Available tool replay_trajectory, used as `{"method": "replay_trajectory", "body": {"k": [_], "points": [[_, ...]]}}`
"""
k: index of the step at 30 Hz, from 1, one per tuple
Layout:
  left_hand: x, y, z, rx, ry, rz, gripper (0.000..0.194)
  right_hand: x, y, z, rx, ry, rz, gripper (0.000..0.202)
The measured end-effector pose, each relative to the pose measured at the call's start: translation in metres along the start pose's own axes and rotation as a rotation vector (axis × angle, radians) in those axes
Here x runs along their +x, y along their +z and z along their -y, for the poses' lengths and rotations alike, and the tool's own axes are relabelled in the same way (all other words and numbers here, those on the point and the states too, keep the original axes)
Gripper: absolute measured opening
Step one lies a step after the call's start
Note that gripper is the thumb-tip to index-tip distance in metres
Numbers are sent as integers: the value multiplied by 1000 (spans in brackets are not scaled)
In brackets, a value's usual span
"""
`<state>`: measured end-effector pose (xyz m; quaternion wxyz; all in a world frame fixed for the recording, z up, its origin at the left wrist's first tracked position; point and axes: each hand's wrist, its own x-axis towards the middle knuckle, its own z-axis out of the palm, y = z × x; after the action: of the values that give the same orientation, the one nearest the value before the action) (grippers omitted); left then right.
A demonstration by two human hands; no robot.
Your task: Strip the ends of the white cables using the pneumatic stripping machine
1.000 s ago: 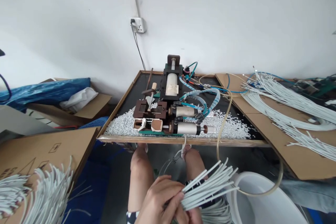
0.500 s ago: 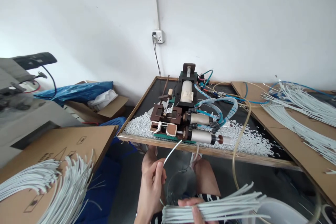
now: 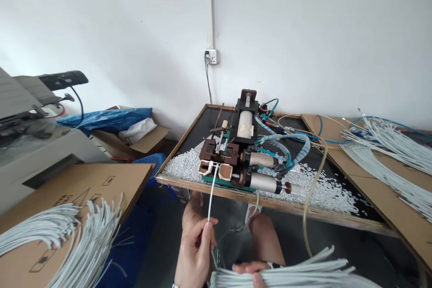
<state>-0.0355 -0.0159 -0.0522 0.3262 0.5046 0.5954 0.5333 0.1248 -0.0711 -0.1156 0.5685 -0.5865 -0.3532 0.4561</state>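
My left hand (image 3: 197, 247) pinches a single white cable (image 3: 212, 191) that runs up from my fingers to the front jaws of a small pneumatic machine (image 3: 241, 155) on the black tray. The cable's tip sits between the two brown and white jaw blocks. My right hand (image 3: 251, 272) is at the bottom edge and grips a bundle of white cables (image 3: 297, 272) that fans out to the right. Only its fingers show.
The tray (image 3: 270, 202) is strewn with small white cable offcuts (image 3: 184, 166). Cut white cables (image 3: 64, 234) lie on cardboard at lower left. More long white cables (image 3: 388, 157) lie on cardboard at right. A grey machine (image 3: 37, 144) stands at left. My knees are under the tray's edge.
My left hand drew one cable out of the bundle and lifted its tip up into the machine's front jaws. The view swung left and the bundle sank toward the bottom edge.
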Motion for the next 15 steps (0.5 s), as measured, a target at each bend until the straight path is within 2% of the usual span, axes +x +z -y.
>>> {"method": "replay_trajectory", "body": {"k": [2,4,7,11,15], "points": [[7,7,-3,-4,-13,13,47,41,-2,-4,-66,19,-13,31],[13,12,-7,-19,-39,40,47,81,0,-11,-130,42,-20,37],[20,17,-15,-73,-88,58,48,119,3,-25,-197,57,-26,43],[25,22,-20,-115,-102,50,48,129,1,-40,-239,41,-24,45],[27,23,-18,-147,-109,56,44,128,0,-42,-251,16,-7,46]]}}
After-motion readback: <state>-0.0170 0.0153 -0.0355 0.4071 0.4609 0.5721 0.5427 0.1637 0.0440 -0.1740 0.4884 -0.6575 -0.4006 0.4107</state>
